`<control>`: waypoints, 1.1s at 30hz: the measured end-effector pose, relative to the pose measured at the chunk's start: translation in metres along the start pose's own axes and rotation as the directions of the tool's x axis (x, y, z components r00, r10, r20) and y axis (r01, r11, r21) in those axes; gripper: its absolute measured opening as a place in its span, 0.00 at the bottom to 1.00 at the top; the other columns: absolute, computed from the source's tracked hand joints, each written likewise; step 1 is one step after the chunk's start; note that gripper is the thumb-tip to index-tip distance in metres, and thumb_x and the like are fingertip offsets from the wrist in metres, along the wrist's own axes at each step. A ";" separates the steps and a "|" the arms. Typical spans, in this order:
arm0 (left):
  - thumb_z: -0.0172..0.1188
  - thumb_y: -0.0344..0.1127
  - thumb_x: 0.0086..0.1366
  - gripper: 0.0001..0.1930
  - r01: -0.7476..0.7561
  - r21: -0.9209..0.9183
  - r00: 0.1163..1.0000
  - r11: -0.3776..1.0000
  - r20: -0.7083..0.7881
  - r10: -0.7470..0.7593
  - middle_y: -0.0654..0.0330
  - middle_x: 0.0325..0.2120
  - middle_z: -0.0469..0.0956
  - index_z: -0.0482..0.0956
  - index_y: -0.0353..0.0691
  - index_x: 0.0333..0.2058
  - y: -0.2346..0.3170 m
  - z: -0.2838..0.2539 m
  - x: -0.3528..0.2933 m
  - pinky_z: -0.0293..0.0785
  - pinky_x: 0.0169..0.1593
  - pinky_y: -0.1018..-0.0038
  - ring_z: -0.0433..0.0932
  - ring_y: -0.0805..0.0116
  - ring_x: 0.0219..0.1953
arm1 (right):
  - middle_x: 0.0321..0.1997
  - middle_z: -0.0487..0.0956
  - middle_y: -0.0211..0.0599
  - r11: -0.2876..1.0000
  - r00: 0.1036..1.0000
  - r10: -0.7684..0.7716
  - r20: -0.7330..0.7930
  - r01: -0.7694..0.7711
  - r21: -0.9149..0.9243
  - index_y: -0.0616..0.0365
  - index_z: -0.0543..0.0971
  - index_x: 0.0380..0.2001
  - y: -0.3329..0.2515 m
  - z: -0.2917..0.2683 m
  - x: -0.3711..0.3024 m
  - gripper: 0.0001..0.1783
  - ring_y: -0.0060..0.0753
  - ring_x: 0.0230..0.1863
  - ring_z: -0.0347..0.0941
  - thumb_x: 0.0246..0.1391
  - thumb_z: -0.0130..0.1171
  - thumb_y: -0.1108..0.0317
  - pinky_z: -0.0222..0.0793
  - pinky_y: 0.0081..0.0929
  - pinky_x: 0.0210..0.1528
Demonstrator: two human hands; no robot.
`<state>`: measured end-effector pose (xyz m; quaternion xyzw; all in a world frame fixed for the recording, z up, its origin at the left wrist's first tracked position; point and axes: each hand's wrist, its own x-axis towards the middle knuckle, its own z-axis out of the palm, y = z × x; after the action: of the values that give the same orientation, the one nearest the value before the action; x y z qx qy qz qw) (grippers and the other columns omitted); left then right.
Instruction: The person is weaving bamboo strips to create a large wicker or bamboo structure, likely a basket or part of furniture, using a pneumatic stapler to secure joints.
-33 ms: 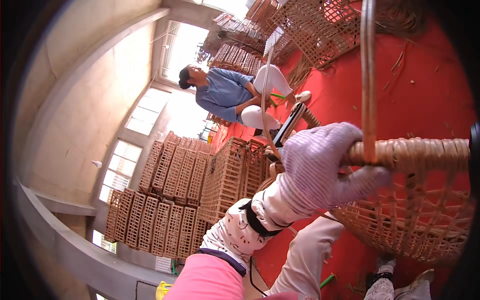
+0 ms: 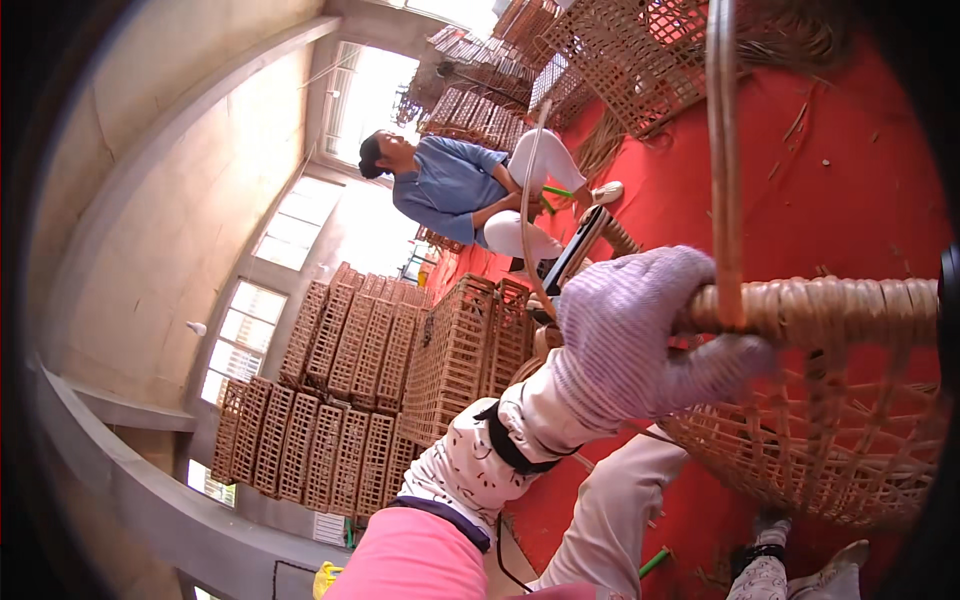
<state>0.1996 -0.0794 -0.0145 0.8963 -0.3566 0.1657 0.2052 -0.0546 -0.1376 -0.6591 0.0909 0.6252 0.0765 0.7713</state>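
My left hand (image 2: 640, 335), in a pale lilac knitted glove, is closed round the thick bound rim of a woven rattan basket (image 2: 800, 450). Its thumb lies along the near side of the rim and its fingers curl over the other side. A long pale cane strip (image 2: 724, 160) rises from the rim just beside the fingertips. Another thin cane (image 2: 527, 215) arcs up behind the hand. Low at the right, a patterned sleeve with a black band (image 2: 765, 555) shows, seemingly my right arm; its hand is mostly hidden by the basket and its fingers cannot be made out.
A person in a blue top (image 2: 445, 190) sits beyond my hand, holding something green. Stacked woven baskets (image 2: 340, 420) stand at the left. A lattice panel (image 2: 640, 70) and cane bundles (image 2: 790, 45) lie on the red floor (image 2: 810, 170). A dark flat object (image 2: 578, 245) is behind my hand.
The upright cane strip and my left hand have shifted slightly to the left. My grip on the basket rim stays the same.
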 end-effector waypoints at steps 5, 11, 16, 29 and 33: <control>0.67 0.57 0.45 0.25 -0.038 0.054 0.998 0.998 0.057 0.035 0.59 0.14 0.70 0.73 0.39 0.24 -0.011 0.001 -0.001 0.67 0.21 0.69 0.72 0.61 0.15 | 0.55 0.69 0.34 0.998 0.998 0.016 0.054 -0.019 0.058 0.51 0.71 0.48 0.010 0.002 0.021 0.24 0.33 0.55 0.64 0.60 0.33 0.49 0.57 0.38 0.58; 0.67 0.58 0.44 0.26 -0.009 -0.031 1.000 0.999 0.004 0.009 0.61 0.15 0.71 0.73 0.39 0.25 -0.025 -0.004 -0.005 0.67 0.22 0.72 0.74 0.64 0.17 | 0.58 0.67 0.34 0.997 0.995 0.046 0.087 -0.052 0.062 0.51 0.69 0.51 0.025 0.006 0.032 0.25 0.33 0.57 0.61 0.61 0.33 0.50 0.53 0.36 0.61; 0.67 0.58 0.44 0.26 -0.062 -0.007 0.998 0.998 0.014 0.062 0.61 0.15 0.71 0.74 0.39 0.26 -0.017 0.006 0.003 0.67 0.23 0.71 0.74 0.64 0.17 | 0.60 0.65 0.34 0.994 0.994 0.019 0.110 -0.030 0.101 0.52 0.67 0.54 0.013 -0.002 0.037 0.25 0.33 0.59 0.60 0.61 0.32 0.51 0.51 0.34 0.64; 0.71 0.54 0.41 0.25 0.018 -0.033 0.999 0.999 0.027 -0.017 0.59 0.17 0.72 0.74 0.37 0.26 -0.011 0.000 -0.012 0.69 0.24 0.71 0.74 0.63 0.18 | 0.57 0.67 0.37 0.999 0.996 0.035 0.084 -0.037 0.022 0.51 0.67 0.53 0.012 0.000 0.029 0.25 0.38 0.55 0.63 0.60 0.36 0.51 0.56 0.38 0.58; 0.73 0.51 0.40 0.25 -0.010 0.010 0.998 1.000 0.062 0.009 0.59 0.19 0.74 0.75 0.36 0.28 -0.008 -0.004 -0.014 0.70 0.25 0.71 0.74 0.64 0.19 | 0.56 0.68 0.38 0.999 0.996 0.037 0.077 -0.036 -0.015 0.51 0.67 0.53 0.011 0.002 0.028 0.24 0.39 0.54 0.65 0.60 0.37 0.51 0.59 0.39 0.56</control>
<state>0.1954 -0.0644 -0.0191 0.9003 -0.3663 0.1405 0.1886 -0.0469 -0.1203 -0.6826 0.0999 0.5925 0.0914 0.7941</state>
